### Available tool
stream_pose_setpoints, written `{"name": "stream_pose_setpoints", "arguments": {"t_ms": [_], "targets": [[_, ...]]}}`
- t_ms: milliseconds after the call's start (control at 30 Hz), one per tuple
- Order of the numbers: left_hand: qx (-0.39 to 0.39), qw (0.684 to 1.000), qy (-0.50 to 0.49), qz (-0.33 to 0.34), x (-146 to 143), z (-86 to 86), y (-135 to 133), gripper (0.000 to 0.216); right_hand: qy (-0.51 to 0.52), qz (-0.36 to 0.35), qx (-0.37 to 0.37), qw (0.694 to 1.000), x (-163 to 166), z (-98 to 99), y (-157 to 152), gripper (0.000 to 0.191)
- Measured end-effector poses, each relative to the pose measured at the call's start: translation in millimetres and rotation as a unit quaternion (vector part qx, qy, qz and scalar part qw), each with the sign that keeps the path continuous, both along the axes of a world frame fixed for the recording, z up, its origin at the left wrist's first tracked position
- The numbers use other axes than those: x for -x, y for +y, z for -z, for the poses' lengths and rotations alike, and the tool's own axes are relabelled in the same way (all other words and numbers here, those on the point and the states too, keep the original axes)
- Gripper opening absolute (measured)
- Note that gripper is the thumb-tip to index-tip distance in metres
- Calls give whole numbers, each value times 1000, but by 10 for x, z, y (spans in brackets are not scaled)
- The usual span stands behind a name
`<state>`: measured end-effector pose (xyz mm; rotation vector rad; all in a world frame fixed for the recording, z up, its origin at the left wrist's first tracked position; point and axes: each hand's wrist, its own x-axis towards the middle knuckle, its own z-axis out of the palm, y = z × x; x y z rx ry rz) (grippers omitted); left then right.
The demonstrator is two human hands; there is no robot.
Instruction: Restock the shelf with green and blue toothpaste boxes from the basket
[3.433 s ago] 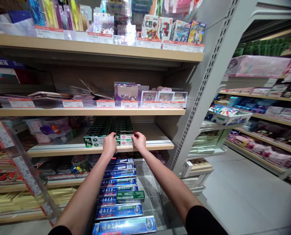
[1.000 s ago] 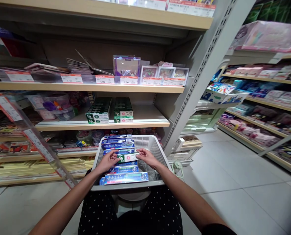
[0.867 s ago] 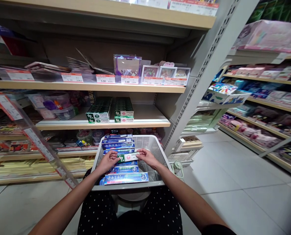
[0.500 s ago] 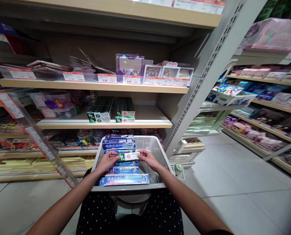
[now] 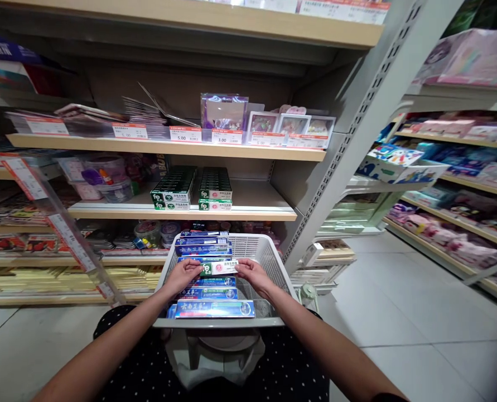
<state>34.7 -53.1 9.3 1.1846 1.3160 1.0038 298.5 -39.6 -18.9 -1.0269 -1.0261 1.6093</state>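
Note:
A green and white toothpaste box [image 5: 220, 267] is held level over a white plastic basket [image 5: 273, 267]. My left hand [image 5: 184, 275] grips its left end and my right hand [image 5: 250, 274] grips its right end, fingers closed on it. Under the box, several blue toothpaste boxes [image 5: 215, 308] lie stacked in the basket's left half. Two rows of the same green boxes [image 5: 215, 196] sit on the middle shelf [image 5: 256, 212] straight ahead.
The basket rests on a stool in front of my dotted dark skirt [image 5: 281, 368]. Price-tagged shelves with packets rise above and to the left. A slanted grey upright [image 5: 357, 134] ends the shelving. Tiled floor and another stocked shelf [image 5: 461, 223] lie to the right.
3.4 s ago both hands were at the green boxes on the middle shelf. They now hold one green box over the basket. Over the last second the box rose slightly.

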Motion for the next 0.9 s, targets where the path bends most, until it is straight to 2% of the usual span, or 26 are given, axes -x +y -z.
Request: {"name": "stream_pose_setpoints", "arguments": {"t_ms": [200,500,633,700,767,900], "targets": [[3,1000,17,-8,-19,-48,-35,53,-6,40,40,998,33,19,-40,32],[35,999,-41,-2,27,32,12,56,-28,44,25,998,51,-3,13,37],[51,996,-77,3,41,-5,49,57,-57,49,13,997,40,-106,33,38],[17,998,-55,-1,40,-91,113,54,-77,54,-13,995,45,-232,72,39],[-59,998,-11,-6,31,-246,222,49,-107,66,-61,990,62,-422,160,40],[-250,964,88,-11,-11,-727,577,41,-161,113,-178,964,125,-916,531,42]]}}
